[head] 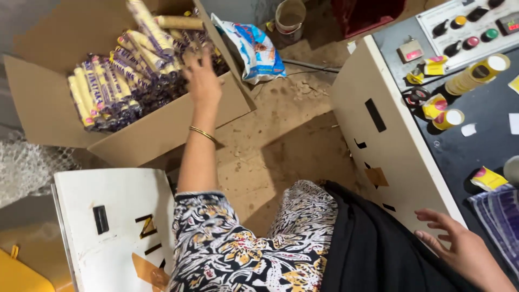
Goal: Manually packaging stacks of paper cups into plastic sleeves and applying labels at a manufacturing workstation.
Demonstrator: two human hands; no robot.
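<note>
Dirt floor point(281, 146), tan and crumbly, is spreading between a white metal cabinet point(378, 140) on the right and an open cardboard box point(162, 130) at the upper left. The cabinet's dark top is carrying yellow tape rolls point(476, 75) near its far edge, beside a panel of round buttons. The left hand point(201, 75) is reaching over the box's near right corner, fingers spread apart above the purple-and-yellow wrapped rolls point(119, 81) heaped inside; several rolls are blurring in the air, and contact is hard to make out. The right hand point(459, 249) is resting open on the cabinet's near corner, gripping nothing, its wrist cut off. A glossy blue-and-white bag point(257, 48) is lying crumpled behind the box.
</note>
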